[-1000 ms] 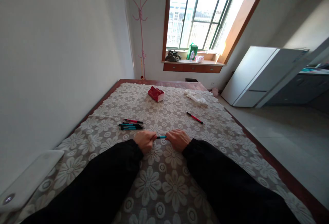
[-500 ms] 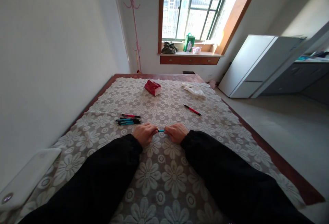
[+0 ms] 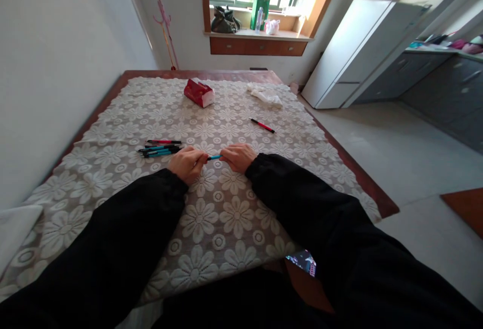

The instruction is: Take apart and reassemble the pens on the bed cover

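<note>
Pen held at both ends

Pens (image 3: pixel 160 150) lie bunched on the lace tablecloth (image 3: pixel 211 218), just left of my grip and a little beyond it. My left hand (image 3: pixel 186 163) is curled shut around one end of the blue pen (image 3: pixel 214 157); only a short blue stretch shows between my fists, low over the cloth. My right hand (image 3: pixel 238 156) pinches the other end, fingers closed on it. Beyond my right hand and apart from it, a red pen (image 3: pixel 263 126) lies alone. Farther off sit a red packet (image 3: pixel 198 92) and white crumpled tissue (image 3: pixel 265 96).
</note>
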{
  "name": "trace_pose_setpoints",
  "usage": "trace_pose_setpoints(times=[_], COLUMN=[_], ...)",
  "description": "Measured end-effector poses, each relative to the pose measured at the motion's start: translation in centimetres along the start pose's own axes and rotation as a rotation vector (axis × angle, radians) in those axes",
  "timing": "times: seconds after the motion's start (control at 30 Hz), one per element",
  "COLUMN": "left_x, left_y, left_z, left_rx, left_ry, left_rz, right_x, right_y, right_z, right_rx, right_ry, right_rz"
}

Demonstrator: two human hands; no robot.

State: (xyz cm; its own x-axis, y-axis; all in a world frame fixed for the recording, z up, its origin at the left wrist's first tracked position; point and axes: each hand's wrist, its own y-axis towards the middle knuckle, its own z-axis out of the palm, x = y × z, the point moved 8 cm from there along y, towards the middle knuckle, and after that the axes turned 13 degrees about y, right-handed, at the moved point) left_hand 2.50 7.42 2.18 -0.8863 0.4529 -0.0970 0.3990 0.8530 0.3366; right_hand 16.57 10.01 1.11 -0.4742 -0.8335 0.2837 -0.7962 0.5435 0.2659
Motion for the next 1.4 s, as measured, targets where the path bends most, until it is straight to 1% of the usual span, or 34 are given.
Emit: trace_pose_setpoints(times=[0.13, 0.27, 0.4, 0.53, 0.67, 0.83, 0.97, 1.03, 1.17, 1.27, 1.4], left_x=[0.0, -0.2, -0.2, -0.1, 0.3, 0.2, 0.2, 0.1, 0.1, 0.3, -0.5], left_y=[0.1, 0.2, 0.2, 0.2, 0.1, 0.1, 0.1, 0.1, 0.0, -0.1, 0.0], left_z=[-0.6, -0.3, -0.7, -0.3, -0.1, 0.6, 0.6, 0.5, 0.4, 0.2, 0.2], left_rx=[-0.06, -0.018, -0.061, -0.024, -0.042, 0.034, 0.048, 0.029, 0.01, 0.006, 0.045], left_ry=[-0.024, -0.013, -0.021, -0.006, -0.039, -0.021, 0.009, -0.028, -0.101, -0.093, -0.038], left_rz=[-0.001, 0.017, -0.009, -0.001, -0.024, -0.02, -0.025, -0.019, -0.032, -0.072, 0.008], right_x=[-0.4, -0.5, -0.4, -0.1, -0.1, 0.3, 0.4, 0.4, 0.2, 0.6, 0.8], right_y=[0.0, 0.0, 0.0, -0.1, -0.1, -0.1, 0.0, 0.0, -0.1, -0.2, -0.1], right_z=[-0.1, 0.2, 0.2, 0.0, 0.0, 0.4, 0.2, 0.1, 0.0, -0.3, -0.6], right_rx=[-0.019, -0.017, -0.013, -0.029, -0.043, -0.007, -0.051, -0.069, -0.087, -0.097, -0.099], right_ry=[0.012, 0.013, 0.013, 0.036, 0.062, 0.048, 0.016, 0.015, 0.023, 0.018, -0.012], right_rz=[0.04, 0.027, 0.009, -0.035, -0.059, -0.109, -0.147, -0.144, -0.086, -0.107, -0.113])
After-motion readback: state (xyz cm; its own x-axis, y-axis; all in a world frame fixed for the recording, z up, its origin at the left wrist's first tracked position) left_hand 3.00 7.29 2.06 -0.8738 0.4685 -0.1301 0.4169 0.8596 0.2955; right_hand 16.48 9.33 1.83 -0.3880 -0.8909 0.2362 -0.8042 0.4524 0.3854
